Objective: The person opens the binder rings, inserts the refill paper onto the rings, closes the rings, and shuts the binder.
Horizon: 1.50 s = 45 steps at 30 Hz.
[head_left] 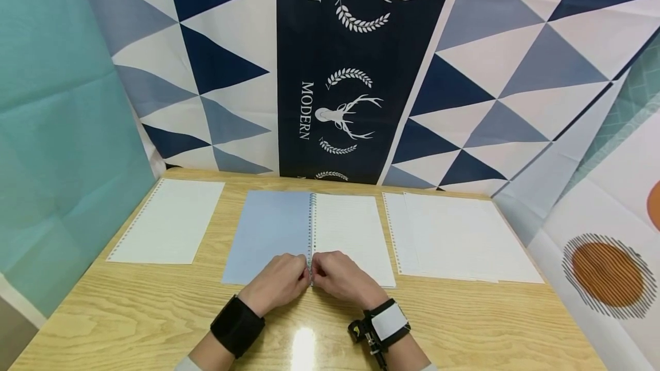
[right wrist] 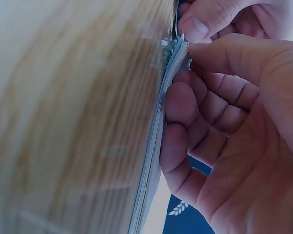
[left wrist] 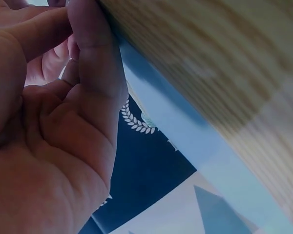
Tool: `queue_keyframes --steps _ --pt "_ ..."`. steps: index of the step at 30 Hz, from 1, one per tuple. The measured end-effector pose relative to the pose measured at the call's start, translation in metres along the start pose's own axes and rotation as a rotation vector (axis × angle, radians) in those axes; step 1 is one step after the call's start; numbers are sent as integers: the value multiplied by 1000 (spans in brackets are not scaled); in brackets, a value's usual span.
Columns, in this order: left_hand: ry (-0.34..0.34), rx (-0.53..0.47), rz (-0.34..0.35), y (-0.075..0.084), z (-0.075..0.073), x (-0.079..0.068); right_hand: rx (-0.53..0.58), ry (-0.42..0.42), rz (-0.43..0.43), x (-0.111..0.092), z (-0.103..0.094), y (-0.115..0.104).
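An open loose-leaf notebook lies flat in the head view, its blue cover (head_left: 273, 228) to the left and its stack of white punched pages (head_left: 350, 225) to the right. The ring binding (head_left: 312, 210) runs between them. At the near end of this binding my left hand (head_left: 282, 280) pinches it from the cover side, fingers curled. My right hand (head_left: 341, 275) meets it from the page side, pinching the binding by the page corner. In the right wrist view, greenish clear rings (right wrist: 170, 53) show beside the thumb tips. The fingertips hide that end of the binding in the head view.
A white punched sheet (head_left: 167, 222) lies at the left of the wooden table (head_left: 170, 302). Overlapping white punched sheets (head_left: 464, 236) lie to the right. A patterned cloth (head_left: 227, 73) hangs behind the table's far edge.
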<state>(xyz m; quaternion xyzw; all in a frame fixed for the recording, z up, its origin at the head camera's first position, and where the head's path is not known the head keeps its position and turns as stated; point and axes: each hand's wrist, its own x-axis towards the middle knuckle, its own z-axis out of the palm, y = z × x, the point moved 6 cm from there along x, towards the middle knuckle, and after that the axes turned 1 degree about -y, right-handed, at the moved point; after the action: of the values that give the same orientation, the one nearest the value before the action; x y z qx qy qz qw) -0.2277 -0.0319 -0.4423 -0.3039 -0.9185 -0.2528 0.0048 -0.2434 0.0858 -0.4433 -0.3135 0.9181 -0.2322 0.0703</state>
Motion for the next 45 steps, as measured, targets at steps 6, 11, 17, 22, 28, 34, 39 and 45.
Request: queue_keyframes --steps 6,11,17,22,28,34,39,45 --pt "1 10 -2 1 2 1 -30 6 -41 -1 0 -2" --pt "4 37 0 3 5 2 -58 -1 -75 -1 0 -3" --pt "-1 38 -21 -1 6 2 -81 -9 -94 -1 1 -4" --pt "-5 30 -21 -3 5 3 -95 -14 -103 -1 0 -4" --pt "-17 19 -20 -5 4 2 -95 -18 -136 -1 -1 -5" --pt "-44 1 -39 -7 4 1 -65 -23 -146 -1 -1 -5" --pt "-43 -6 -31 -7 5 2 -4 -47 -79 0 0 3" --pt "-37 -13 -19 -7 3 2 91 -69 -13 1 0 10"
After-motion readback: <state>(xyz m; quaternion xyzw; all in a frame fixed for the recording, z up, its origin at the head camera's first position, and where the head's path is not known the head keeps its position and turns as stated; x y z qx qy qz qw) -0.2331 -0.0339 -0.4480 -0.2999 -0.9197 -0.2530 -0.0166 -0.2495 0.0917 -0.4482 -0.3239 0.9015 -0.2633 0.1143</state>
